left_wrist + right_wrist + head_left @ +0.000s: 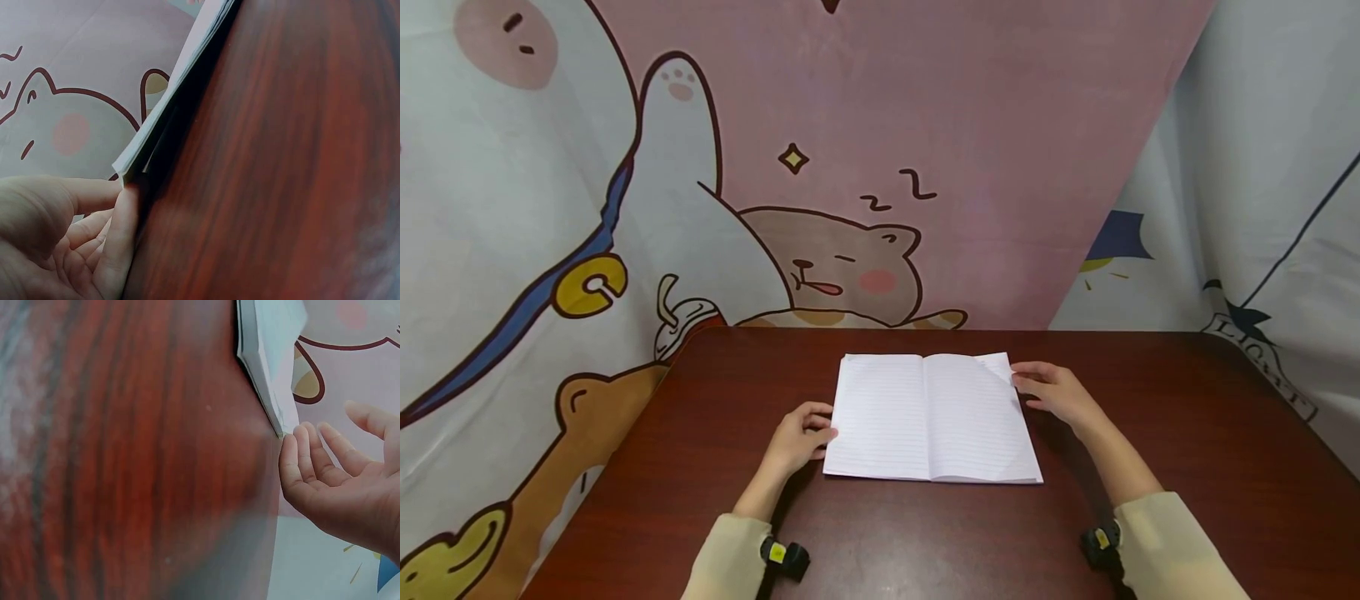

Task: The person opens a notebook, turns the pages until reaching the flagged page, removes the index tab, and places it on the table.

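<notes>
An open notebook (pixel 880 417) with blank ruled pages lies flat on the table in the head view. My left hand (pixel 797 437) pinches its left edge between thumb and fingers; the left wrist view shows the thumb and a finger meeting at the page edge (pixel 147 140). At the upper right edge, my right hand (pixel 1058 393) touches the notebook with its fingertips. The right wrist view shows those fingers (pixel 306 456) loosely bent against the page edge, with the thumb held away. A page corner lifts slightly at the top right of the notebook.
The dark red-brown wooden table (pixel 700 500) carries the notebook near its far middle. Behind it hangs a cloth backdrop (pixel 1000 167) printed with cartoon animals, meeting the table's far edge. Black wrist cameras (pixel 787 558) sit at both cuffs.
</notes>
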{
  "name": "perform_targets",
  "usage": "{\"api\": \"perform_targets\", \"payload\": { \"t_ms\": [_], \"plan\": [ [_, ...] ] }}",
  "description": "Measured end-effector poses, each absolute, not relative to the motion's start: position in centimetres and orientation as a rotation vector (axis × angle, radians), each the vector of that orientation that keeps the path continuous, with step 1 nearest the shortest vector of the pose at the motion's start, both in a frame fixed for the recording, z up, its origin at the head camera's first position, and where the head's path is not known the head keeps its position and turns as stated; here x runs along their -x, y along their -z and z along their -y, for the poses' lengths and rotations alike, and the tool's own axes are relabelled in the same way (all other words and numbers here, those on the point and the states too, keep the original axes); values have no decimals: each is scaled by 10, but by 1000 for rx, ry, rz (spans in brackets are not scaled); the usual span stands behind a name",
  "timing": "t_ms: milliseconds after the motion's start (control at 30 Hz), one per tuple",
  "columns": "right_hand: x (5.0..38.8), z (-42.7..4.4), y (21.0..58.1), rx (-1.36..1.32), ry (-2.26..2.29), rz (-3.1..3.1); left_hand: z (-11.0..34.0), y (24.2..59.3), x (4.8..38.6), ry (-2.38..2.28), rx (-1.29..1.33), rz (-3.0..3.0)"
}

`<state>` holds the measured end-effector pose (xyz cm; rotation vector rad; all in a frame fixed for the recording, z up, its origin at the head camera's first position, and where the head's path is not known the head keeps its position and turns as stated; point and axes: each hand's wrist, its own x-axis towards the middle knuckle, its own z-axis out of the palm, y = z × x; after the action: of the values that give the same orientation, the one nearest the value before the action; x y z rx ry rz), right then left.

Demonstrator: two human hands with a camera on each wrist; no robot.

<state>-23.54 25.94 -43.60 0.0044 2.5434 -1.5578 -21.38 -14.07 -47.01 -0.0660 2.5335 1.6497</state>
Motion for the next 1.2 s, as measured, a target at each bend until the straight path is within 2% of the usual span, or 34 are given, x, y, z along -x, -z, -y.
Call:
{"api": "perform_targets", "payload": {
  "t_ms": [1200],
  "plan": [
    [237, -252, 444, 101, 1557, -2516, 141, 473, 215, -1650, 67, -2527]
  ]
}}
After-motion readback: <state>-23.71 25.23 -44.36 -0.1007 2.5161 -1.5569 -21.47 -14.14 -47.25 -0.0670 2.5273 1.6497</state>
